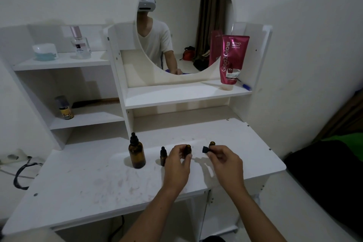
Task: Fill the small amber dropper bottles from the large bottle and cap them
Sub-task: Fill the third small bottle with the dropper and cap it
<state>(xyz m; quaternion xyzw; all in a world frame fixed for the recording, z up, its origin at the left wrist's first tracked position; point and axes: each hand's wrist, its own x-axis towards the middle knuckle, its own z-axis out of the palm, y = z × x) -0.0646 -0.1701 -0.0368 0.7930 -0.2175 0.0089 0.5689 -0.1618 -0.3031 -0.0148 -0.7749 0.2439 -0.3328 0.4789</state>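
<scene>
On the upper left shelf sit a jar (45, 51) and a clear perfume bottle (79, 44); a small can (65, 108) stands on the shelf below. On the white desk (98, 182) the large bottle (137, 152), dropper cap on, stands upright, well left of the hands. Just right of it stands a small capped bottle (163, 156), beside the left hand (176, 160). That hand pinches a second small bottle (188, 151) between thumb and fingers, its neck uncapped and poking up above the fingertips. A small gap separates it from the black cap (205, 149), which the right hand (224, 160) pinches at its fingertips, pointing toward the left hand. A third small bottle (212, 144), open-topped, stands just behind the right fingers. Above, a mirror (184, 19) and a pink tube (232, 61) occupy the middle shelf.
</scene>
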